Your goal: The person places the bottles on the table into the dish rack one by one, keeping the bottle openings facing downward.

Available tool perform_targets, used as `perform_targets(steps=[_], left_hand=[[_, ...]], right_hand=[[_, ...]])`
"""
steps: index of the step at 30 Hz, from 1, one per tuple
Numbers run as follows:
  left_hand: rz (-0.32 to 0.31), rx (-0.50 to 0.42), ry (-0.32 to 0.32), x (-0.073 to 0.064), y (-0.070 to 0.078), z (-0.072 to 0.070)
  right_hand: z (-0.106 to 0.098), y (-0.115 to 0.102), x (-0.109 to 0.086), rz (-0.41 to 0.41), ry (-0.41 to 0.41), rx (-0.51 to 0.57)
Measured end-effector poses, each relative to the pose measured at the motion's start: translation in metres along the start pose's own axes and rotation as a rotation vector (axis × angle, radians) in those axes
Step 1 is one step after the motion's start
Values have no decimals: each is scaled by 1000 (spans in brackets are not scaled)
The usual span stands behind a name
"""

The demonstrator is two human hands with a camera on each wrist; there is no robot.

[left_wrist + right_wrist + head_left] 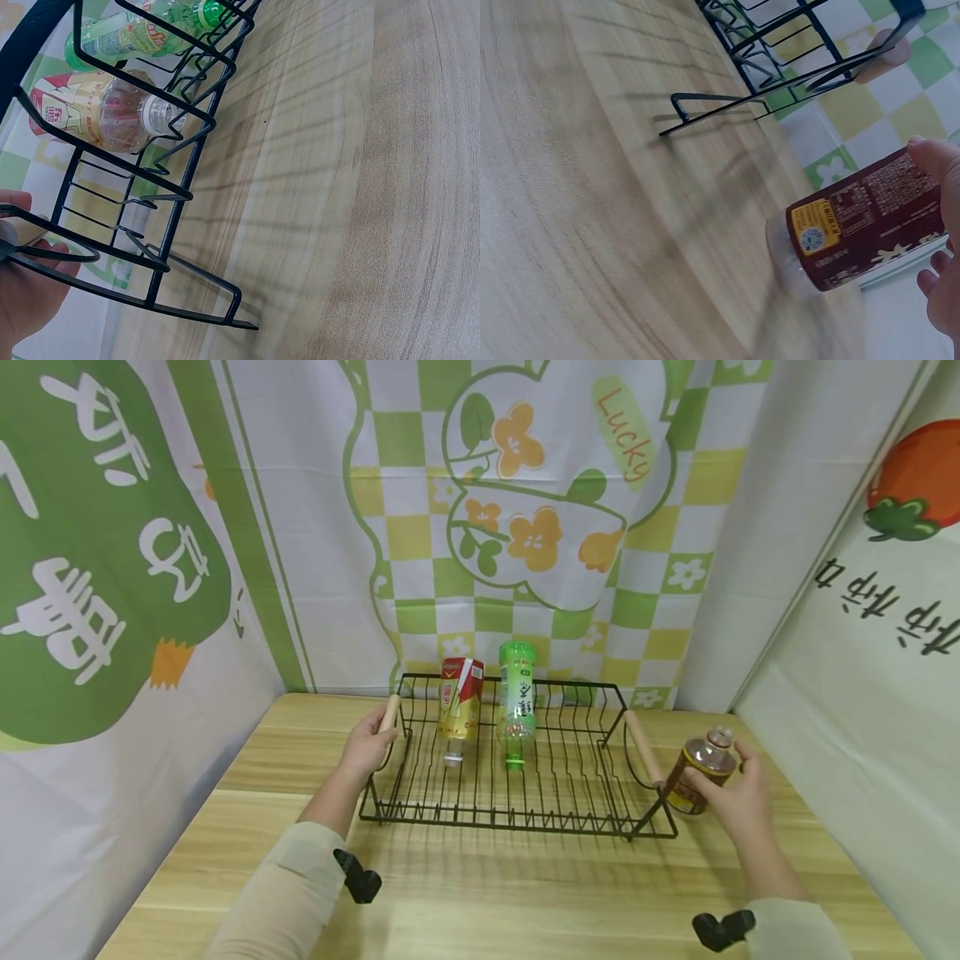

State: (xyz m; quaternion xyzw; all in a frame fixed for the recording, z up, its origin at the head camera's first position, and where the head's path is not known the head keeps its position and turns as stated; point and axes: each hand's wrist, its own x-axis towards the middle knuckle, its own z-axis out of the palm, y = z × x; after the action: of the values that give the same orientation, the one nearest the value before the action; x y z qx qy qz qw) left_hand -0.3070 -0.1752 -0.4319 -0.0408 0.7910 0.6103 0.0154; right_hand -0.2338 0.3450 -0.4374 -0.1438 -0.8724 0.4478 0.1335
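Note:
A black wire dish rack (pixel 555 828) with wooden handles stands on the table. My left hand (pixel 367 745) grips its left wooden handle (pixel 390 712). My right hand (pixel 742 797) holds a bottle with a dark brown label (pixel 686 777) just right of the rack, thumb on one side and fingers on the other; its open neck points up. In the right wrist view the brown-labelled bottle (pixel 870 217) has its base near the tabletop; whether it touches is unclear. Inside the rack lean a red-and-yellow labelled bottle (pixel 459 702) and a green bottle (pixel 517 697), both neck down.
The wooden table (pixel 480 902) extends in front of the rack and to both sides. A patterned green-and-white curtain (pixel 420 543) hangs right behind the rack, and printed cloth walls (pixel 840 635) close in the left and right sides.

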Motion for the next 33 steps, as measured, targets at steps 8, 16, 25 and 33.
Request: perform_targets(steps=[8,16,25,33], left_hand=[[1,-4,-2,-2,1,0],[-10,-8,5,-3,3,1],[-25,-16,-12,-1,2,1],[-31,-15,-15,-1,1,0]], right_hand=[[8,4,4,33,9,39],[13,7,6,35,21,49],[13,5,5,62,14,69],[10,-6,4,58,28,95]])
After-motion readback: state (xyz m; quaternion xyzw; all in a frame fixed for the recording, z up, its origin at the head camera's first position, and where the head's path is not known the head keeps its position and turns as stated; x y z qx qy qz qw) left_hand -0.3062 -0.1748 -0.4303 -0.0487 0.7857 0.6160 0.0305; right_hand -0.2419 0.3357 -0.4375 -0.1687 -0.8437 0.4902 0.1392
